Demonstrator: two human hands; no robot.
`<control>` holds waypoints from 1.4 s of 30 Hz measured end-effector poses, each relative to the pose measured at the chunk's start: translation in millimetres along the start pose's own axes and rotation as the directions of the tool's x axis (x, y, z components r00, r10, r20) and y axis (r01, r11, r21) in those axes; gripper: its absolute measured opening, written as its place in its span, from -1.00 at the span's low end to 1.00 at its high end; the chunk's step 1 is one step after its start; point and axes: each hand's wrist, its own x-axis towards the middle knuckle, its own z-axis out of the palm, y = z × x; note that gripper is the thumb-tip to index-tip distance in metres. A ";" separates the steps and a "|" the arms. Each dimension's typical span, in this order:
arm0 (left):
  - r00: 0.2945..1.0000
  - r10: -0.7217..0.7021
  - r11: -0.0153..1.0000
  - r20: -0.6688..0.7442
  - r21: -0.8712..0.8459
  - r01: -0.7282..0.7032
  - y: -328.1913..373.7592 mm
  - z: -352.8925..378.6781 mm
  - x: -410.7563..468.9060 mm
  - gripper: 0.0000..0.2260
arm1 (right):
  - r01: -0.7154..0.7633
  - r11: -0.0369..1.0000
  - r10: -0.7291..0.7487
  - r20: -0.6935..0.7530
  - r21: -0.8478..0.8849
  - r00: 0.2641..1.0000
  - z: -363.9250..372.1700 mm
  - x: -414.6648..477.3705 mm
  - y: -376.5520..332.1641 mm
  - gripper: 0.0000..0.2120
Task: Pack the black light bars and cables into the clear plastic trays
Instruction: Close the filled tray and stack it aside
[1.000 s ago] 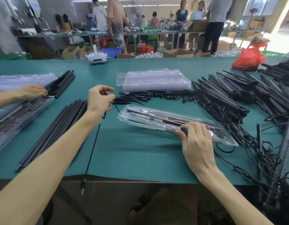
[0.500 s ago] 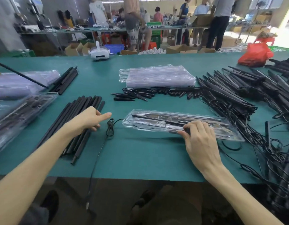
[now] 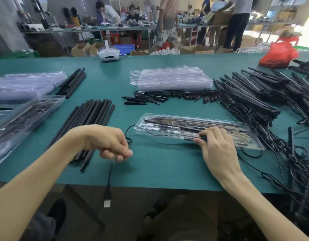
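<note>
A clear plastic tray (image 3: pixel 167 126) lies on the green table (image 3: pixel 167 167) in front of me, with a black light bar (image 3: pixel 176 125) lying in it. My right hand (image 3: pixel 218 146) pinches a black part at the tray's near edge. My left hand (image 3: pixel 110 143) pinches a thin black cable (image 3: pixel 109 174) left of the tray. The cable's USB plug (image 3: pixel 107 203) hangs below the table's front edge. A bundle of loose black bars (image 3: pixel 92 115) lies under my left wrist. A heap of bars with cables (image 3: pixel 254 101) fills the right side.
A stack of empty clear trays (image 3: pixel 171 79) sits behind the tray, with several short black pieces (image 3: pixel 167 98) in front of it. Filled trays (image 3: pixel 19 122) and more clear trays (image 3: pixel 25 84) lie at left. A white headset (image 3: pixel 108 53) and a red bag (image 3: pixel 278 55) sit far back.
My left hand came from the short black pieces toward me, passed over the bar bundle, and now holds the cable up near the front edge. My right hand stayed on the tray.
</note>
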 end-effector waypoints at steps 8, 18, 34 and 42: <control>0.905 -0.060 0.447 -0.421 -0.822 -0.353 6.8 -19.1 29.5 -0.82 | -0.007 1.000 0.007 0.022 -0.005 1.000 1.1 0.8 -0.8 -0.75; 0.656 -0.268 0.205 -0.706 -0.707 -0.677 0.3 -20.3 64.4 -0.85 | 0.043 0.999 -0.043 0.003 -0.009 0.999 -0.3 1.2 -2.3 -0.73; 0.859 0.006 0.435 -0.512 -0.772 -0.463 11.6 24.0 76.4 -0.68 | 0.189 0.982 -0.189 0.006 0.006 0.982 -5.5 0.1 -6.8 -0.69; 0.688 -0.075 0.335 -0.722 -0.668 -0.664 9.4 8.7 70.0 -0.80 | 0.026 0.981 -0.027 0.005 0.195 1.000 -26.3 0.2 1.1 -0.66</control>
